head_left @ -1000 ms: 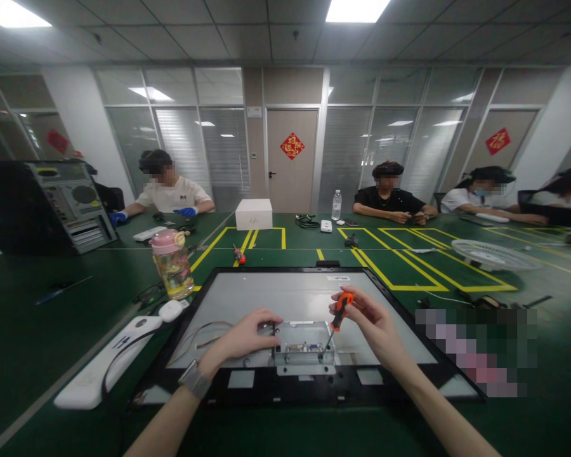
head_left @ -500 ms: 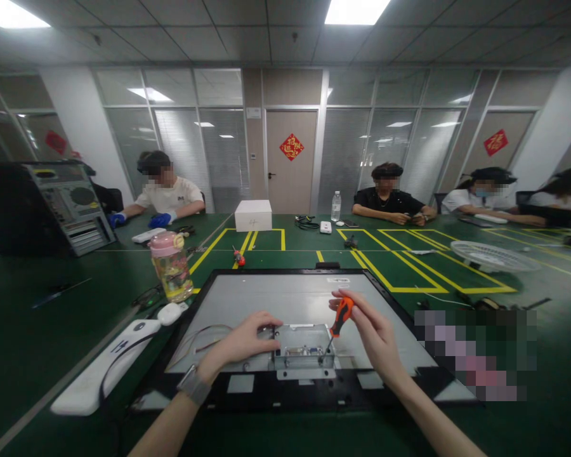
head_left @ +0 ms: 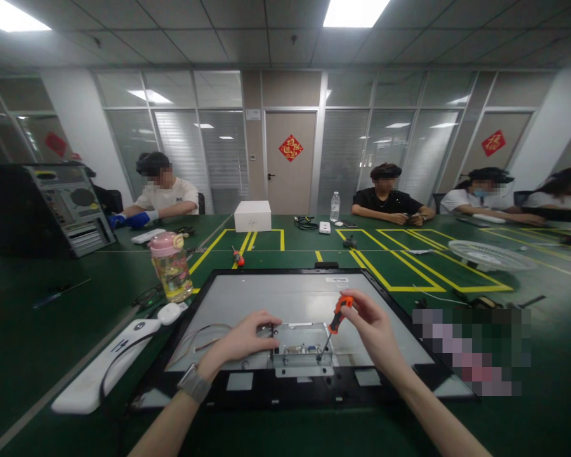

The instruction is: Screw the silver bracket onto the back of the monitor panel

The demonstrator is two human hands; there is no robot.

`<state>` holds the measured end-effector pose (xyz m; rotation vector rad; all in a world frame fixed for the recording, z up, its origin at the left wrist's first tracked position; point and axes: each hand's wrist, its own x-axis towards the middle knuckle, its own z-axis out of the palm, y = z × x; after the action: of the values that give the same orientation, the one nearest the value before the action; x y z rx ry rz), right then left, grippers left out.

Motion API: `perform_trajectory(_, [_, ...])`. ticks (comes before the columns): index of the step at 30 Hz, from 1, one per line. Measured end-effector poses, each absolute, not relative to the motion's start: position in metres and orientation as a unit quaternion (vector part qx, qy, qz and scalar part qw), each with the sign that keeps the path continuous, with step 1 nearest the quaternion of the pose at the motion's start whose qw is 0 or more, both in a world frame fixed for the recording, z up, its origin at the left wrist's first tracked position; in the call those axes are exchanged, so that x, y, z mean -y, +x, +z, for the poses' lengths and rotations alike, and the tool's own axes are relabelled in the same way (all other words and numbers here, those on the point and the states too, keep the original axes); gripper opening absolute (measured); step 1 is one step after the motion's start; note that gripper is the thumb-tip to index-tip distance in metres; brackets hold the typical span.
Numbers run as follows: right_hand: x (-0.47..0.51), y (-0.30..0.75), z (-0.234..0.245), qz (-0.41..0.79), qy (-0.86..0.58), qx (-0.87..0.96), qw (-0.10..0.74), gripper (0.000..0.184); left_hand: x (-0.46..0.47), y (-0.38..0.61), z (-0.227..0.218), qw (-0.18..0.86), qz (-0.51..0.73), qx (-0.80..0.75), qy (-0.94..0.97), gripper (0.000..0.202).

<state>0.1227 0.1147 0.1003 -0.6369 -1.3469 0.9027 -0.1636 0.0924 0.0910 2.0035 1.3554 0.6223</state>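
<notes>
A flat display panel (head_left: 261, 292) with a black frame lies face-down or face-up, I cannot tell which, on the table in front of me. On its near middle part sits a metal bracket (head_left: 304, 366) with a row of connectors. My left hand (head_left: 247, 339) grips the left side of this bracket, thumb and fingers around its edge. My right hand (head_left: 374, 324) holds an orange and black screwdriver (head_left: 340, 313) by its handle, tilted. Its tip meets the bracket's right part near the connectors. Thin wires (head_left: 195, 336) run out on the panel's left, partly behind my left hand.
Left of the panel are a white power bank (head_left: 95, 368) with a black cable and a pink-lidded bottle (head_left: 170, 266). Farther back are a red screwdriver (head_left: 238, 256), a white box (head_left: 252, 216) and a computer case (head_left: 52, 206). Several people sit across the green table (head_left: 304, 247).
My right hand has turned the screwdriver handle a little and shifted slightly left, its tip staying near the bracket. My left hand keeps its place. A person's gloved hand at the left has moved.
</notes>
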Motion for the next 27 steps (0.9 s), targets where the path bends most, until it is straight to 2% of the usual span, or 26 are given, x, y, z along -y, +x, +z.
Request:
perform_trajectory(7, [-0.117,0.123,0.100,0.421,-0.264,0.576,0.649,0.023,-0.098,-0.169,0.079,0.313,0.235,-0.508,0.767,0.046])
perform_trajectory(15, [-0.116,0.123,0.097,0.446,-0.250,0.572,0.641,0.020,-0.095,-0.166,0.087,0.310,0.232,-0.510,0.768,0.045])
perform_trajectory(22, [-0.115,0.128,0.100,0.416,-0.267,0.601,0.628,0.027,-0.095,-0.166,0.088,0.310,0.224,-0.515,0.767,0.048])
perform_trajectory(27, [-0.113,0.130,0.107,0.374,-0.265,0.641,0.615,0.023,-0.094,-0.166,0.090,0.307,0.214,-0.514,0.772,0.045])
